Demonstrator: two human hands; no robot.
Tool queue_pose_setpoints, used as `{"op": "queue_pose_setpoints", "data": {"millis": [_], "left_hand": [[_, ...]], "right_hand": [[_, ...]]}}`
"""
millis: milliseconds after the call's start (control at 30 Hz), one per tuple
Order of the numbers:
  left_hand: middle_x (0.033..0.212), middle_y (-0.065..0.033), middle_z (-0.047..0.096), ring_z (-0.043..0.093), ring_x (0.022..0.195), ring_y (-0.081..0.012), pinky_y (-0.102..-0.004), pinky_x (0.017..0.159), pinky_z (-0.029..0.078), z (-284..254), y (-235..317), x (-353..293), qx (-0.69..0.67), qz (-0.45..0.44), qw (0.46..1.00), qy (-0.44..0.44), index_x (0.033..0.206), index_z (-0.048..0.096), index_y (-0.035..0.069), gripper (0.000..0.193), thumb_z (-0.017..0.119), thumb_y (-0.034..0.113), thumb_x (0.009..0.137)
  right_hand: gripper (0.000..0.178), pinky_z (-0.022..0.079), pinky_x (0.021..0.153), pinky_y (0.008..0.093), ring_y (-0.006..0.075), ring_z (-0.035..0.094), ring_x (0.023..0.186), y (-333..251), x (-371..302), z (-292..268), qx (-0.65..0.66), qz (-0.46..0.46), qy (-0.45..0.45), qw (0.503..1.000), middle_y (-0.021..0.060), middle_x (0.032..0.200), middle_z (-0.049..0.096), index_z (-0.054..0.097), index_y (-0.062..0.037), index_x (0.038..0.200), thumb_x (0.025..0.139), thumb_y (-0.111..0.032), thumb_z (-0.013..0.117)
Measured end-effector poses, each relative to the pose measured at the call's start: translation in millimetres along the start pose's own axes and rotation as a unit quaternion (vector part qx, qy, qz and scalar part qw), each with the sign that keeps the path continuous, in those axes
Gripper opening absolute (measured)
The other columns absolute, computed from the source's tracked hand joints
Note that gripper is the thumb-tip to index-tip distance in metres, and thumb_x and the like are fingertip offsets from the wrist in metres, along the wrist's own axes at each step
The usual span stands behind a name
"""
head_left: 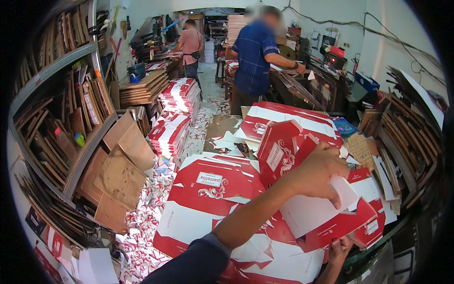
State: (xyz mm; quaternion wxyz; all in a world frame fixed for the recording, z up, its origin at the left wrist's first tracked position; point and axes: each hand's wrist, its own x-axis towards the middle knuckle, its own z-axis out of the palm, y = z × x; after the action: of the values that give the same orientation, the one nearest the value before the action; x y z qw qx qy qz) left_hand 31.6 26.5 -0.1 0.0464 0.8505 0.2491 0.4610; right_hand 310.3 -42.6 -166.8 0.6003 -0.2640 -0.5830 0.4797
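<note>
My left arm, in a dark sleeve, reaches across a heap of flat red-and-white printed cardboard sheets [189, 222]. At its end my left hand [324, 170] is closed over a partly folded red-and-white carton blank [309, 215], thumb on the white face. Lower down, my right hand [339, 251] grips the near edge of the same blank, its fingers partly hidden by it. One red panel [279, 154] with a white label and swirl stands up tilted beyond my left hand. Torn white and red offcuts [255, 251] lie over the sheets by my forearm.
Scraps [146, 227] litter the floor to the left, beside stacked red-and-white sheets [179, 99]. A shelf [80, 165] of wooden boards lines the left wall; more boards [406, 128] stand at right. Two people, one in a blue shirt [255, 57], one in pink [190, 40], stand at machines behind.
</note>
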Motion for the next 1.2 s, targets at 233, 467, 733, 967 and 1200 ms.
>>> {"op": "queue_pose_setpoints", "data": {"millis": [233,467,733,967,1200], "left_hand": [[0.088,0.0007,0.066,0.055,0.099,-0.0221,-0.0420,0.096,0.033,-1.9,8.1,-2.3,0.066,-0.020,0.997,0.045,0.083,0.069,0.014,0.045,0.088,0.042,0.053],[0.098,-0.0030,0.067,0.055,0.103,-0.0230,-0.0408,0.095,0.034,19.5,23.5,-3.4,0.151,-0.073,0.982,0.087,0.096,0.071,0.009,0.048,0.086,0.039,0.061],[0.100,-0.0051,0.067,0.054,0.103,-0.0220,-0.0395,0.093,0.034,13.3,29.8,-10.0,0.139,-0.084,0.980,0.116,0.095,0.071,0.007,0.045,0.086,0.035,0.064],[0.091,-0.0005,0.067,0.056,0.098,-0.0217,-0.0394,0.093,0.034,7.1,14.6,-9.6,0.056,-0.027,0.995,0.077,0.086,0.070,0.012,0.050,0.090,0.040,0.050],[0.087,0.0015,0.068,0.056,0.098,-0.0206,-0.0397,0.092,0.033,-2.1,6.6,-9.8,-0.028,0.008,0.999,0.029,0.078,0.069,0.013,0.049,0.090,0.043,0.045]], "right_hand": [[0.027,0.041,0.068,0.0282,0.0139,0.052,0.079,-30.2,2.8,24.6,-0.319,-0.046,0.092,0.942,0.0088,0.088,0.060,0.057,0.0050,0.088,0.100,-0.019,0.061],[0.027,0.040,0.061,0.0309,0.0150,0.049,0.067,-15.4,14.3,28.1,-0.475,-0.107,0.191,0.853,0.0082,0.072,0.055,0.055,0.0052,0.088,0.103,-0.018,0.054],[0.022,0.041,0.072,0.0239,0.0102,0.051,0.078,-17.9,14.9,27.7,-0.296,-0.027,0.162,0.941,0.0014,0.085,0.059,0.060,0.0001,0.096,0.102,-0.021,0.059],[0.044,0.046,0.083,0.0299,0.0133,0.059,0.091,-19.1,2.4,-4.8,-0.135,0.030,0.035,0.990,0.0082,0.101,0.067,0.063,0.0029,0.112,0.091,-0.034,0.074],[0.039,0.048,0.077,0.0321,0.0151,0.062,0.083,-35.0,-1.4,1.4,-0.082,0.077,-0.016,0.994,0.0063,0.094,0.070,0.066,0.0027,0.101,0.083,-0.029,0.080]]}}
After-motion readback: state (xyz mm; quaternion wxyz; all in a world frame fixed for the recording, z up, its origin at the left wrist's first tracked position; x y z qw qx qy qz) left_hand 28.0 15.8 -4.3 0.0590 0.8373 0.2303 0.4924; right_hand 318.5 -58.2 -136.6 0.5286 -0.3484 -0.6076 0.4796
